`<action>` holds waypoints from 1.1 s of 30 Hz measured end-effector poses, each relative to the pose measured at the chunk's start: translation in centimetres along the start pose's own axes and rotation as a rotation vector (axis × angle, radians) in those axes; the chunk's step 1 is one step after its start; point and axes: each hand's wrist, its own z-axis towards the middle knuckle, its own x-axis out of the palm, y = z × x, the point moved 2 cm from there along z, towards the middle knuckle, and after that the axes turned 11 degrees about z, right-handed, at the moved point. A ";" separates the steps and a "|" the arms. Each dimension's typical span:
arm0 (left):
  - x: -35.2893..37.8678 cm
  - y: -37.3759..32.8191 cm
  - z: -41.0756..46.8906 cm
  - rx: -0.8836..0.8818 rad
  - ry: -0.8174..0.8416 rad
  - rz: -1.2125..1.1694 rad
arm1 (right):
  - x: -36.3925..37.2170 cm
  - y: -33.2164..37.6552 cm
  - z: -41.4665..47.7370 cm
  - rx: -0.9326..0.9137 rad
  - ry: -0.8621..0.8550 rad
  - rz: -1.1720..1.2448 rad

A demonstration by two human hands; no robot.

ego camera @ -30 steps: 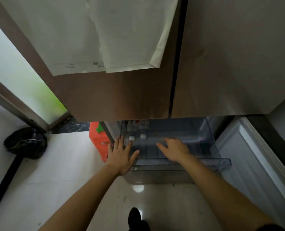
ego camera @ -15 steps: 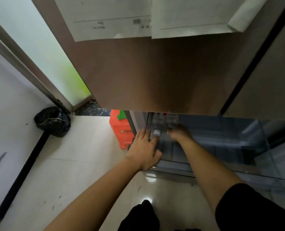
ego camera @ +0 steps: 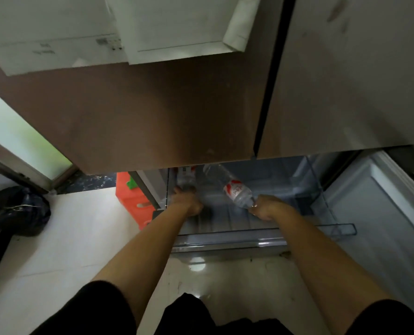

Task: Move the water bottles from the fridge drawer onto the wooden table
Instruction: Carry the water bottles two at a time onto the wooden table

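Observation:
The clear plastic fridge drawer (ego camera: 227, 240) stands pulled out under the brown fridge doors. My right hand (ego camera: 265, 207) grips the cap end of a clear water bottle with a red and white label (ego camera: 236, 191); the bottle lies tilted, its base pointing back under the door. My left hand (ego camera: 186, 201) is curled round the top of a second water bottle (ego camera: 186, 180) at the drawer's back left corner. That bottle's upper part is partly hidden by the door's edge.
Brown fridge doors (ego camera: 177, 112) with white papers stuck on them overhang the drawer. An orange plastic crate (ego camera: 133, 201) sits on the floor left of the drawer, a black bag (ego camera: 15, 211) farther left. The open lower door panel (ego camera: 380, 213) stands at the right.
Both hands went from resting at the drawer's front into it. The right hand took a bottle by its cap end and pulled it rightward and tilted; the left hand closed on the other bottle.

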 end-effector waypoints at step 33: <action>-4.4 0.1 -11.3 0.048 -0.782 -0.243 | -4.2 4.2 -9.4 -0.384 -0.542 0.089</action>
